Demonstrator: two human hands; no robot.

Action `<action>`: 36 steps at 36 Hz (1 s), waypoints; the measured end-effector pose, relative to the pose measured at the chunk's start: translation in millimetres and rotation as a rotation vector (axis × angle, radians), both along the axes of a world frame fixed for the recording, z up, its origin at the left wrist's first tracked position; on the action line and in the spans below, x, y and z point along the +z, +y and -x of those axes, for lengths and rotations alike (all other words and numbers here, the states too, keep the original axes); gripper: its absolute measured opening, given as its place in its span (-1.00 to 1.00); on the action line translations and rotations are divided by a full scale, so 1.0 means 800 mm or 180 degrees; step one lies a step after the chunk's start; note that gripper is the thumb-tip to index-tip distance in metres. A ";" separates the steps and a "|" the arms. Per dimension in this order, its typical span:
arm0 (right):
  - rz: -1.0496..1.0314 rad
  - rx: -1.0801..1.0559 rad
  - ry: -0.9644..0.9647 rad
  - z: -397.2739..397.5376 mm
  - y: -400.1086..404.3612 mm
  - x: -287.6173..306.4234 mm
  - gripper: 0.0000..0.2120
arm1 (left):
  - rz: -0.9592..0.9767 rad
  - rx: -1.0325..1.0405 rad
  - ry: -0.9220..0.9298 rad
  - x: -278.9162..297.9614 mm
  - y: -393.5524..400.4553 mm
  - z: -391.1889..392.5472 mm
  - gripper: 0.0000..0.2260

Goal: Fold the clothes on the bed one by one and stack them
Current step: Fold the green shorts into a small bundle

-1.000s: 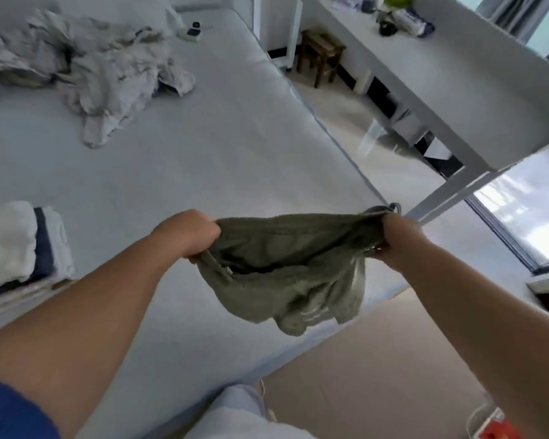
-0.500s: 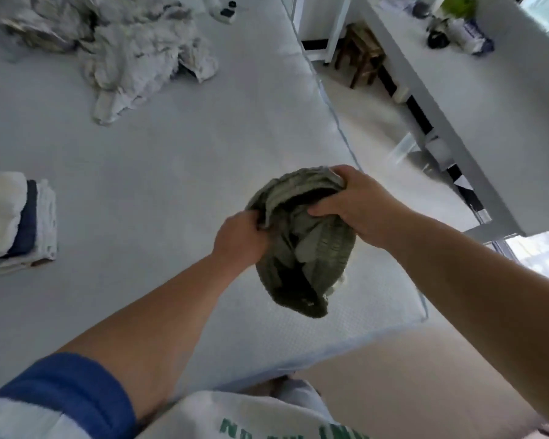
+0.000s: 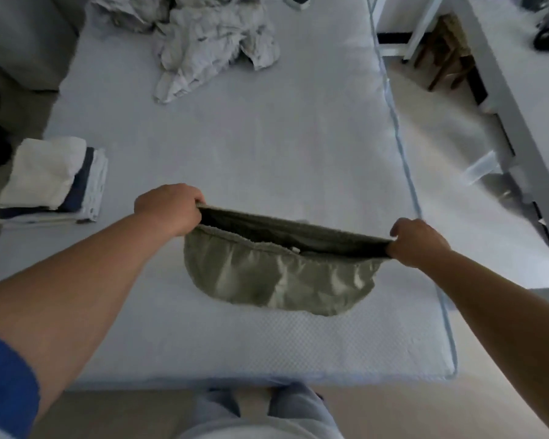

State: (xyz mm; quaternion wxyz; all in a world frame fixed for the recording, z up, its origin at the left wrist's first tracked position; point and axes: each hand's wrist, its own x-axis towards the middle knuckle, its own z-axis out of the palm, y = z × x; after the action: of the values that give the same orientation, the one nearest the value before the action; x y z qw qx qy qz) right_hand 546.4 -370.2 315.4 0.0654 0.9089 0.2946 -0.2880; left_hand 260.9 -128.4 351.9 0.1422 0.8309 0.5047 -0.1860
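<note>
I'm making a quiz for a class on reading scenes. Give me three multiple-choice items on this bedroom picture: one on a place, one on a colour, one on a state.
1. Where is the folded stack?
A. On the left side of the bed
B. On the floor
C. On the desk

2. What colour is the garment being held?
A. Red
B. Olive green
C. Yellow

3. How is the garment held?
A. Lying untouched
B. One hand only
C. Stretched between both hands

Answers:
1. A: the folded stack sits near the left edge of the bed.
2. B: the garment is olive green.
3. C: the left hand and the right hand each grip one end of its top edge.
</note>
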 end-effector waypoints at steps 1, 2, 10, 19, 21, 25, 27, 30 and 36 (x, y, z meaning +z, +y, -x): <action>0.0031 -0.0109 0.0310 -0.003 0.009 -0.001 -0.84 | 0.0130 -0.0004 0.0182 -0.004 0.007 0.000 -0.64; -0.0029 -0.0323 0.0643 -0.007 0.019 -0.001 -0.90 | 0.0283 0.0018 0.0319 -0.008 0.013 -0.002 -0.64; -0.1877 -0.0965 0.0374 -0.076 0.089 0.037 -0.66 | 0.0222 0.0792 -0.1468 -0.003 0.090 -0.102 -0.73; -0.2960 -0.0898 -0.0218 -0.053 0.048 0.091 -0.62 | 0.0268 0.1310 -0.3671 0.005 0.117 -0.144 -0.70; -0.2760 -0.0434 -0.0317 -0.015 0.035 0.072 -0.59 | 0.0394 0.1504 -0.3677 -0.026 0.119 -0.123 -0.67; -0.2143 -0.0033 -0.0047 0.083 0.024 -0.011 -0.60 | 0.0545 0.1915 -0.3338 -0.117 0.124 -0.068 -0.64; -0.1922 0.0028 0.0075 0.129 0.023 -0.065 -0.64 | 0.0545 0.2111 -0.3109 -0.169 0.128 -0.037 -0.64; -0.1484 0.0159 0.0322 0.198 0.029 -0.144 -0.73 | 0.0540 0.2270 -0.2755 -0.247 0.139 0.010 -0.72; -0.0625 0.0251 0.0956 0.337 0.055 -0.272 -0.76 | 0.0501 0.2125 -0.2016 -0.373 0.169 0.113 -0.84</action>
State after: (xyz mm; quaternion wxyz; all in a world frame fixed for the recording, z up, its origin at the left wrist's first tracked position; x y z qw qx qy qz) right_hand 277.2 -326.0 97.6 -0.0571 0.8454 0.3631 -0.3876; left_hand 170.4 7.1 53.7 0.4040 0.6256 0.6606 0.0950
